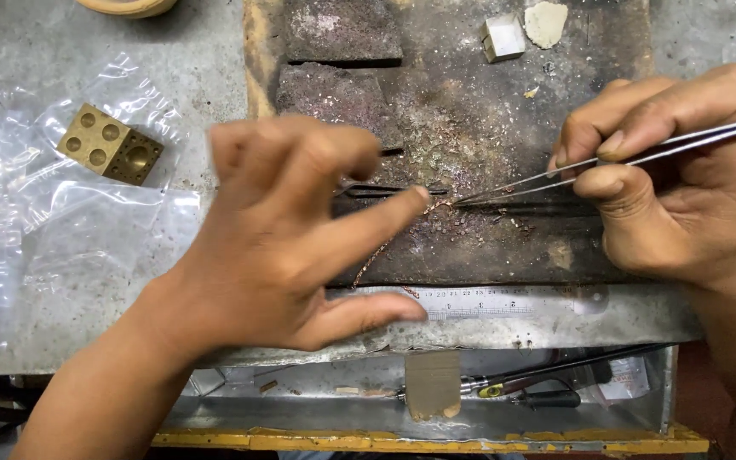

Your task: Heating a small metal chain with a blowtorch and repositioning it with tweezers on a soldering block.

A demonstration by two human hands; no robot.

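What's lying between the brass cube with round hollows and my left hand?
In the head view, only crinkled clear plastic bags on the grey bench top lie between the brass cube with round hollows and the left hand; nothing else sits there.

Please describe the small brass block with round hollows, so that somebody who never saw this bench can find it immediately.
Start from the dark scorched board in the middle of the bench and go left, past the left hand, to the crumpled clear plastic bags. The brass block lies on this plastic, near its upper part. It is the only golden cube there, with round hollows of different sizes in its faces.
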